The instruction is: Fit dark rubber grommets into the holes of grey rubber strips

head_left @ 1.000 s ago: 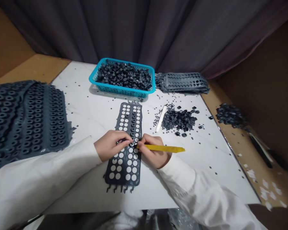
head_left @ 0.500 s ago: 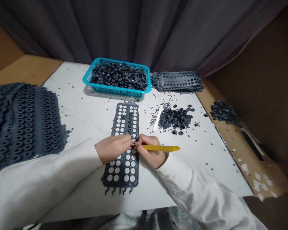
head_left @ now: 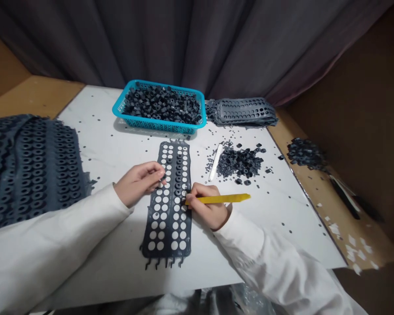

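Observation:
A dark rubber sheet [head_left: 168,246] with rows of round holes, most showing white, lies lengthwise before me. Some holes along its middle right hold raised dark rings. My left hand [head_left: 139,181] is over the sheet's left edge, thumb and fingertips pinched on a small dark rubber piece [head_left: 164,176]. At the sheet's right edge, my right hand [head_left: 208,205] grips a slim yellow stick-like tool [head_left: 225,199]. The tool's end by the fingertips points at the holes; its very tip is hidden.
A blue basket [head_left: 157,124] full of small dark rubber pieces stands behind. Stacked grey perforated sheets [head_left: 246,111] lie beside it. To the right are a white stick [head_left: 216,162] and a pile of dark bits [head_left: 241,162]. A large ringed rubber sheet [head_left: 36,166] covers the left.
My left hand has pulled away from the right hand, up and to the left, with a small dark piece in its fingers. The right hand has stayed nearly in place, its yellow tool tilting slightly.

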A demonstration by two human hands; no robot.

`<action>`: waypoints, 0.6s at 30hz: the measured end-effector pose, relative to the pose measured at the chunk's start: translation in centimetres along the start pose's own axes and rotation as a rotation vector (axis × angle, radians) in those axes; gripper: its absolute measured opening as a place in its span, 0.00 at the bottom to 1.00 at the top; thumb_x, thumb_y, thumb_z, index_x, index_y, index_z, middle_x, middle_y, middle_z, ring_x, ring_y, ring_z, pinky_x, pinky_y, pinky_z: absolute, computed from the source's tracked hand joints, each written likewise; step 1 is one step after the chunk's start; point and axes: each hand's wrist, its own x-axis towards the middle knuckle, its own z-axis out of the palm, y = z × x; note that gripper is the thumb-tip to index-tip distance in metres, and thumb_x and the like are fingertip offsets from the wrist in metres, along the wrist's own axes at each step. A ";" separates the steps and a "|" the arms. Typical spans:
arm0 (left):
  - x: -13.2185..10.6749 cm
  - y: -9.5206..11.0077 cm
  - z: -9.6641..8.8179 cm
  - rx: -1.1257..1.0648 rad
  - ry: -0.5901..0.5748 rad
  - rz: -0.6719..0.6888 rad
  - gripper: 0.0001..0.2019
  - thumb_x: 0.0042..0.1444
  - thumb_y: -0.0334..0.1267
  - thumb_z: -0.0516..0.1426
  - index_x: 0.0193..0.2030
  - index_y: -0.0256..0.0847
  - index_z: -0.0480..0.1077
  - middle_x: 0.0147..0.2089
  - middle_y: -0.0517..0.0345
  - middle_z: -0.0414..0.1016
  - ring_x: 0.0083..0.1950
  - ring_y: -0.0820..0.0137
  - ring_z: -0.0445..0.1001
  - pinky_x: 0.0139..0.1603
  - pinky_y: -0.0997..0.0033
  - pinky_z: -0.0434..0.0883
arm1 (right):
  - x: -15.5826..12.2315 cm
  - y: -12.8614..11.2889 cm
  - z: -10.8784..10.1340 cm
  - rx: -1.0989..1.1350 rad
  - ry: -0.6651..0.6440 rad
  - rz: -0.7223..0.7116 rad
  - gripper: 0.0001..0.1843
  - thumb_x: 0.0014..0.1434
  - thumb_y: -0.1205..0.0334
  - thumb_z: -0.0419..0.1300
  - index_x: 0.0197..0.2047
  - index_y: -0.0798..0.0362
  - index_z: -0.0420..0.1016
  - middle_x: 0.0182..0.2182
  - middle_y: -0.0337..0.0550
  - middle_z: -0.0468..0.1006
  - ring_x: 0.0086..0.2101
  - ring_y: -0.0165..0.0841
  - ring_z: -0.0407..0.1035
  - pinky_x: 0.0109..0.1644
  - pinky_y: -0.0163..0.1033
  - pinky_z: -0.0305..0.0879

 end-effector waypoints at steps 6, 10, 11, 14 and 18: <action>0.2 0.3 1.1 0.269 -0.171 0.154 0.08 0.51 0.29 0.49 0.36 0.39 0.67 0.32 0.59 0.71 0.32 0.73 0.68 0.34 0.73 0.66 | 0.0 0.7 0.1 -0.007 0.116 0.056 0.14 0.57 0.60 0.54 0.21 0.52 0.62 0.16 0.36 0.69 0.18 0.27 0.61 0.23 0.32 0.57; 0.1 0.2 1.5 0.606 -0.229 0.409 0.12 0.53 0.29 0.49 0.39 0.38 0.73 0.34 0.56 0.71 0.36 0.70 0.70 0.38 0.71 0.67 | 0.1 1.1 0.3 -0.043 0.073 0.042 0.13 0.58 0.60 0.55 0.23 0.52 0.62 0.17 0.36 0.70 0.19 0.27 0.63 0.24 0.32 0.58; 0.1 0.1 1.6 0.643 -0.226 0.442 0.12 0.54 0.30 0.50 0.40 0.38 0.73 0.34 0.55 0.71 0.35 0.70 0.70 0.38 0.72 0.68 | 0.1 1.0 0.3 -0.051 0.069 0.037 0.13 0.58 0.60 0.54 0.23 0.52 0.62 0.18 0.36 0.70 0.20 0.28 0.63 0.25 0.32 0.58; 0.2 -0.3 1.8 0.727 -0.248 0.486 0.10 0.55 0.33 0.53 0.43 0.36 0.72 0.35 0.54 0.69 0.38 0.69 0.70 0.39 0.72 0.68 | 0.2 0.8 0.2 -0.068 0.061 0.028 0.12 0.58 0.61 0.54 0.23 0.52 0.62 0.18 0.36 0.70 0.20 0.27 0.63 0.25 0.32 0.58; 0.5 -0.2 1.9 0.826 -0.338 0.507 0.12 0.58 0.34 0.51 0.46 0.35 0.70 0.39 0.52 0.68 0.40 0.68 0.70 0.41 0.71 0.69 | 0.3 0.4 0.2 -0.086 0.038 0.003 0.12 0.57 0.62 0.54 0.23 0.52 0.61 0.18 0.35 0.69 0.19 0.27 0.61 0.24 0.31 0.56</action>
